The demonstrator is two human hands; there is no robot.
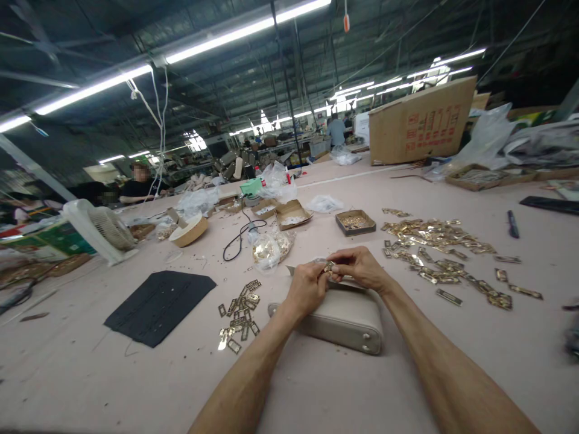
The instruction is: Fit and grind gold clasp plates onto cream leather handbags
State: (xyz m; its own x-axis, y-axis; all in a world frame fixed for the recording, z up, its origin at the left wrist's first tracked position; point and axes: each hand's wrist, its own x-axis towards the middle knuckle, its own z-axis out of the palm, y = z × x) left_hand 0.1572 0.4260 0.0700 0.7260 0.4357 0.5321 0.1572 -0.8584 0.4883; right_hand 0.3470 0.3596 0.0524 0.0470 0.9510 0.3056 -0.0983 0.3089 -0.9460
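A grey-beige handbag (346,319) lies on its side in front of me, its base with small metal feet turned toward me. My left hand (308,288) is closed at the bag's upper edge, thumb against a small gold-coloured metal fitting (329,266). From the other side, my right hand (362,269) pinches that fitting between thumb and fingers. The fingers hide most of the fitting and the edge of the bag beneath it. Loose rectangular metal frames (244,313) lie to the left of the bag, and a larger heap of gold-coloured plates (429,235) spreads out on the right.
Behind my hands stand a small box of tiny parts (355,222) and an open cardboard tray (292,215). A black sheet (160,306), a tape roll (189,231) and a white fan (99,229) are on the left. A large carton (420,123) stands at the back right.
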